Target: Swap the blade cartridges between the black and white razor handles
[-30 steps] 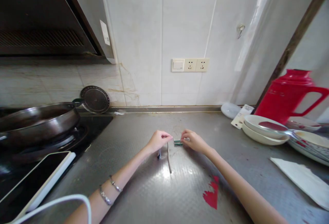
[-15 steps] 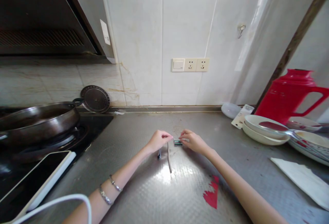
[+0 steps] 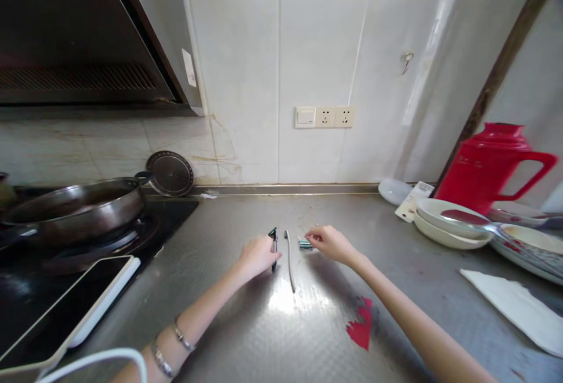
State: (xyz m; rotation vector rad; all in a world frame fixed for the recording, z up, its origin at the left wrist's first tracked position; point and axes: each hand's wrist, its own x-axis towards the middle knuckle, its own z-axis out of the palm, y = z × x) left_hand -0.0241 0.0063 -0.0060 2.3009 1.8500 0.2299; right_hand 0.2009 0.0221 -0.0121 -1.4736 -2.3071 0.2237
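A dark, slim object, perhaps a razor (image 3: pixel 274 243), lies lengthwise on the metal counter, and my left hand (image 3: pixel 258 256) is closed at its left side with the fingertips on it. Just right of it is a thin pale stick with a dark head, like a toothbrush (image 3: pixel 290 263), touched by neither hand. My right hand (image 3: pixel 328 241) has its fingers pinched at the right end of small green and silver cylinders, like batteries (image 3: pixel 304 244), lying side by side. Nearer me lies a torn red scrap (image 3: pixel 362 325).
At the left are a pan (image 3: pixel 79 207) on the stove, a round dark lid (image 3: pixel 170 173) and a phone (image 3: pixel 65 312) with a white cable. The right side holds a red thermos (image 3: pixel 488 166), stacked bowls (image 3: pixel 453 230) and a white sheet (image 3: pixel 512 307).
My left hand has moved from the top of the pale stick, down and left to the dark slim object. My right hand stays by the cylinders. The view has shifted slightly.
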